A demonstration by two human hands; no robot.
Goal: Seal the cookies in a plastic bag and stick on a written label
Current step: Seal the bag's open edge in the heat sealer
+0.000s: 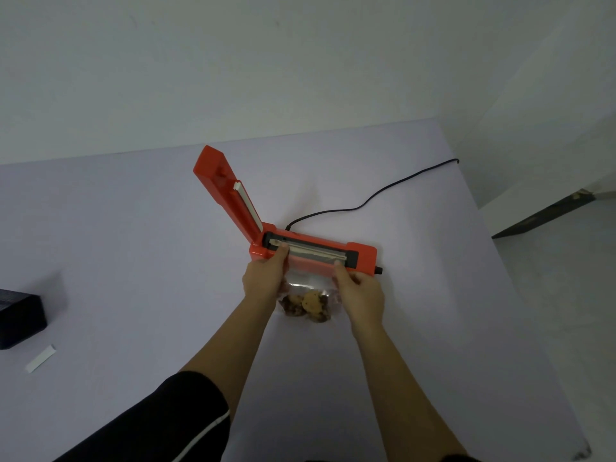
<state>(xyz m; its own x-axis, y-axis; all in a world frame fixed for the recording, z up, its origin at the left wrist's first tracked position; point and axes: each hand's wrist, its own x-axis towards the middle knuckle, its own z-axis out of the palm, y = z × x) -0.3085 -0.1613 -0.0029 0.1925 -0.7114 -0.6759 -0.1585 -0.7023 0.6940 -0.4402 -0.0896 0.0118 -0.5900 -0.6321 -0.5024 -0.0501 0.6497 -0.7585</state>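
An orange heat sealer (361, 253) sits in the middle of the table with its lid arm (221, 185) raised up to the left. A clear plastic bag (310, 278) holds several chocolate chip cookies (308, 305) at its near end. The bag's open end lies across the sealer's strip. My left hand (265, 276) pinches the bag's left top corner. My right hand (360, 288) pinches the right top corner. A white label strip (40, 358) lies on the table at the near left.
A black box (20, 320) stands at the left edge, just behind the label. The sealer's black power cord (376, 193) runs back and right over the table's far corner. A wall rises behind the table; its right edge drops to the floor.
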